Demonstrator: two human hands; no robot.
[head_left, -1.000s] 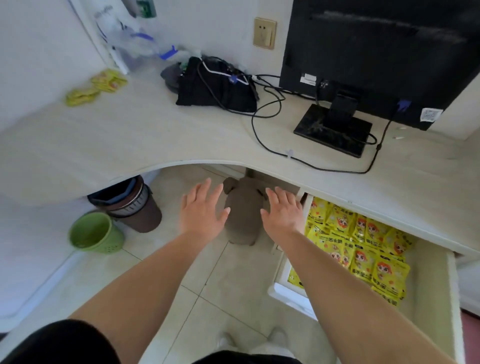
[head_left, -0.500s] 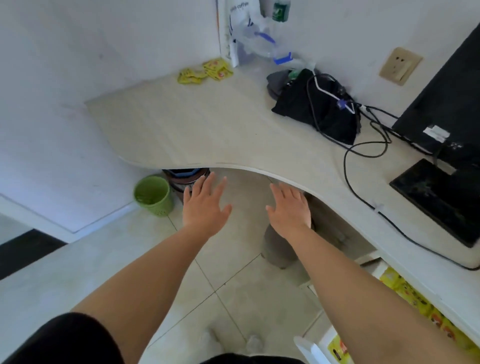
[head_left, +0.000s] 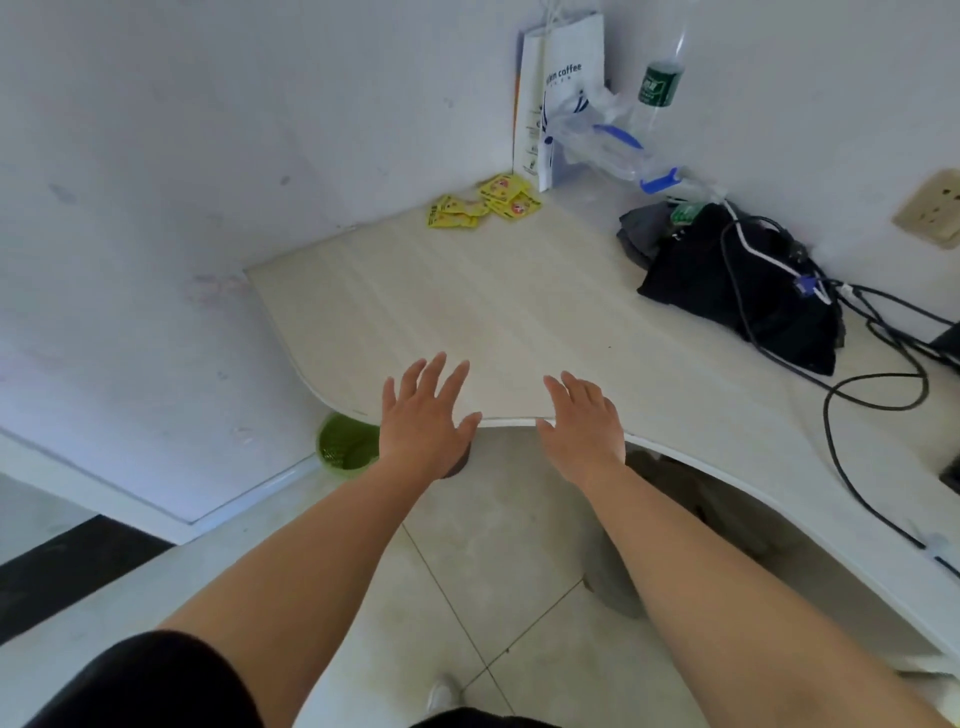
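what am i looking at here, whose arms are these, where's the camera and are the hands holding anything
There is no machine here: a person wears a wide-angle camera on the head, so you look down along their own bare arms. The left hand and right hand are open, fingers spread, holding nothing, over the curved front edge of a pale desk; whether they touch it is hard to tell. At the back corner lie yellow packets beside a white paper bag and a clear bottle. To the right sits a black bag with cables lying over and beside it. A green bin stands on the floor below.
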